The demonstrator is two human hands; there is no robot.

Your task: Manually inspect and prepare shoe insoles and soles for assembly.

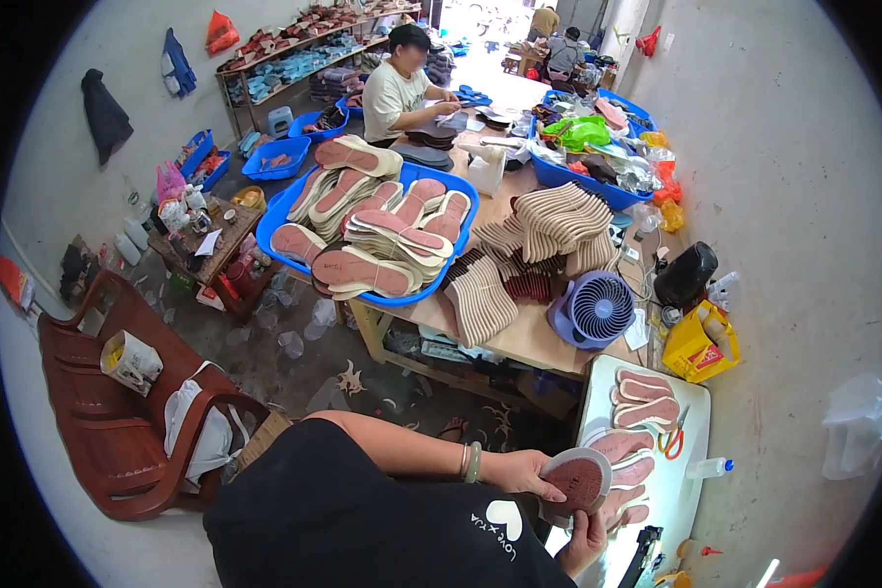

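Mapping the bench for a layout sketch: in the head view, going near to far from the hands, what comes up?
Left hand and right hand holding an insole → small blue fan → blue tub of insoles → seated co-worker.

Ahead of me a blue tub (286,209) is heaped with pink and cream insoles on a wooden worktop (529,338), beside stacks of ribbed tan soles (557,220). A small blue fan (598,309) stands near the worktop's edge. To my left is a dark red wooden bench (98,392). A seated person (394,93) works beyond the tub.
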